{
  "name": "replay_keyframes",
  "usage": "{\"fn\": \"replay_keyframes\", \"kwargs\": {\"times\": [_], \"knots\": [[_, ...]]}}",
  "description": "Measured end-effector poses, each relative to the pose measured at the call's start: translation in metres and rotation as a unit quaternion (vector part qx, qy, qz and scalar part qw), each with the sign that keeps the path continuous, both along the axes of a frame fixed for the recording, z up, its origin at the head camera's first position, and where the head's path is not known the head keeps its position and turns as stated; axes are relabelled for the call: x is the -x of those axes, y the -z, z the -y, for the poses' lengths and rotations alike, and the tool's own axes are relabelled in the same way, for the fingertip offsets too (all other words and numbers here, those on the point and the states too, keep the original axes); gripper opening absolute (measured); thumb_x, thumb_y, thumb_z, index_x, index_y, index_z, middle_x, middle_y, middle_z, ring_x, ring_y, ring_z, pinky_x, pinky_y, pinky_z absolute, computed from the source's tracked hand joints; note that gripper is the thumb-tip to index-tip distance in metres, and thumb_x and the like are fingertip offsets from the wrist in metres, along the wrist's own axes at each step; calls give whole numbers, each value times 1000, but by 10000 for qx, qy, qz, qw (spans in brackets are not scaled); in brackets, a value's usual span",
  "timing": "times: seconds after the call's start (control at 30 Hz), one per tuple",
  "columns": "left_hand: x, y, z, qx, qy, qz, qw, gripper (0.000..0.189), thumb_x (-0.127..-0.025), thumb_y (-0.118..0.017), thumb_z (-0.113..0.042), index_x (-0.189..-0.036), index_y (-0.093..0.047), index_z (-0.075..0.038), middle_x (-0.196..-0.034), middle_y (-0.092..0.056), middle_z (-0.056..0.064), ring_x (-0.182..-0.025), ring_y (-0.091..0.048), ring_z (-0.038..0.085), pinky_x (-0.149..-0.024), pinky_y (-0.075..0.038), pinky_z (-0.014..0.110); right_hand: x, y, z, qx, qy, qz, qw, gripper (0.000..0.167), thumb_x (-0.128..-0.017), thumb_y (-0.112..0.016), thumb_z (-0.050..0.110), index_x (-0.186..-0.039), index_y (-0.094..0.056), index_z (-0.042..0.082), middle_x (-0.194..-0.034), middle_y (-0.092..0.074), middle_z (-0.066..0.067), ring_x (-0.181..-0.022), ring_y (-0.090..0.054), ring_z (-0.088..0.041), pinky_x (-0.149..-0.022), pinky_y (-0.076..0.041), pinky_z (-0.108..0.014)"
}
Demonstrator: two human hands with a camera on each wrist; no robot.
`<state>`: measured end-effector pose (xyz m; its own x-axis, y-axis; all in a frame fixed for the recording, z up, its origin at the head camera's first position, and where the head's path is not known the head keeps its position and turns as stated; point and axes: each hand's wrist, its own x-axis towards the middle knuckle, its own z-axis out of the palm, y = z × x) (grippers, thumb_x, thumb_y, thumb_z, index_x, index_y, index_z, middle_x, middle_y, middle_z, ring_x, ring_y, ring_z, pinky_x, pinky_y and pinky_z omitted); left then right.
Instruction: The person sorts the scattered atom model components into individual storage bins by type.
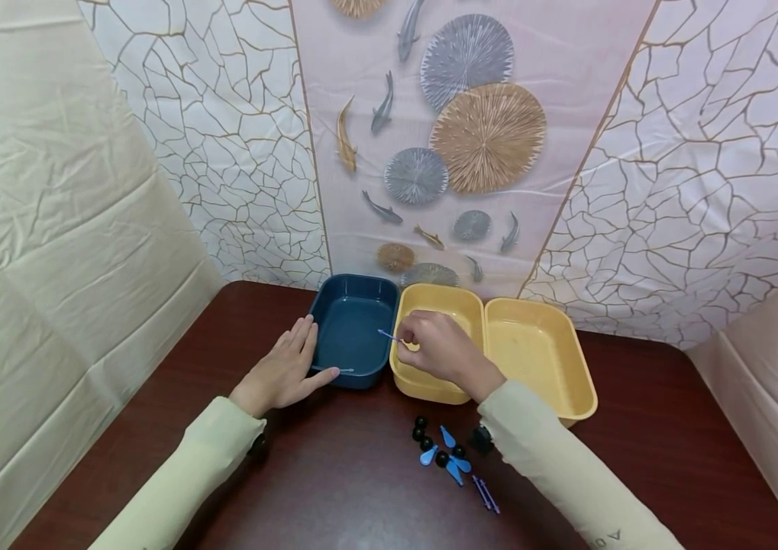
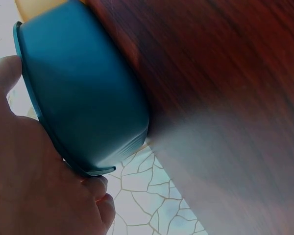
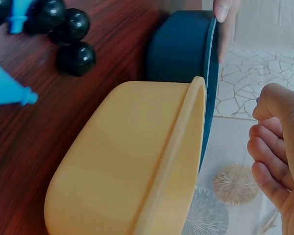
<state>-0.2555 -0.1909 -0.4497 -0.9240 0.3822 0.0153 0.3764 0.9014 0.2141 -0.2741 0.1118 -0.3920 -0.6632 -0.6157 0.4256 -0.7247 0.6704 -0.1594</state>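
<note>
My right hand pinches a thin purple stick between thumb and fingertips, above the middle yellow container. The stick points left, its tip over the dark blue container. My left hand rests on the blue container's left and near rim, fingers straight and thumb stretched along the near edge. In the left wrist view, thumb and fingers lie at the rim of the blue container. From the right wrist, my right hand shows loosely curled lower fingers; the stick is mostly hidden there.
A second yellow container stands at the right of the row. Near the front of the dark wooden table lie several black balls, several light blue teardrop pieces and more purple sticks. A patterned cloth hangs behind.
</note>
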Motion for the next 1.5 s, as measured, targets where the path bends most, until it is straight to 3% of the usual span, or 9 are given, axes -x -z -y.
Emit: {"fn": "replay_keyframes", "kwargs": {"times": [0.13, 0.43, 0.63, 1.07, 1.23, 1.5], "knots": [[1, -1, -1, 27, 14, -33, 10000, 100, -104, -46, -66, -165, -18, 7, -177, -11, 24, -164, -14, 43, -132, -21, 58, 8, 4, 9, 15, 16, 253, 9997, 3, -91, -76, 12, -89, -76, 9, -84, -72, -2, -74, -59, -12, -71, -57, -28], [1, -2, 0, 30, 30, 9, 10000, 100, -104, -45, -66, -165, -17, 8, -177, -10, 25, -165, -13, 44, -132, -21, 59, 23, 11, 29, -20, -436, 466, 9980, 5, -92, -74, 10, -88, -76, 8, -83, -69, -2, -70, -56, -10, -67, -53, -20], [0, -3, -1, 14, 80, 28, 10000, 100, -104, -45, -66, -165, -16, 8, -176, -10, 25, -164, -13, 44, -132, -21, 59, 29, 14, 44, -272, -610, 695, 9953, 5, -95, -73, 11, -91, -76, 8, -87, -69, -3, -72, -57, -11, -68, -53, -21], [-2, 0, 3, -128, 57, 34, 9999, 99, -105, -46, -63, -165, -16, 9, -176, -10, 26, -164, -13, 44, -132, -20, 60, 56, 31, 83, -385, -91, 1452, 9886, 8, -97, -74, 13, -100, -79, 8, -92, -76, -3, -76, -65, -10, -74, -60, -24], [-1, 2, 0, -102, 69, 21, 9999, 98, -105, -46, -64, -165, -16, 8, -177, -9, 25, -165, -13, 43, -132, -20, 59, 59, 40, 89, -543, 78, 1778, 9825, 10, -98, -75, 14, -104, -79, 8, -97, -77, -4, -81, -67, -11, -79, -62, -27], [-2, 0, -1, -97, 75, -9, 9999, 98, -105, -47, -63, -164, -17, 9, -176, -10, 25, -165, -13, 43, -132, -21, 60, 58, 46, 95, -1014, 121, 1859, 9773, 8, -100, -74, 17, -103, -79, 12, -100, -76, -1, -85, -67, -10, -81, -61, -27]]}}
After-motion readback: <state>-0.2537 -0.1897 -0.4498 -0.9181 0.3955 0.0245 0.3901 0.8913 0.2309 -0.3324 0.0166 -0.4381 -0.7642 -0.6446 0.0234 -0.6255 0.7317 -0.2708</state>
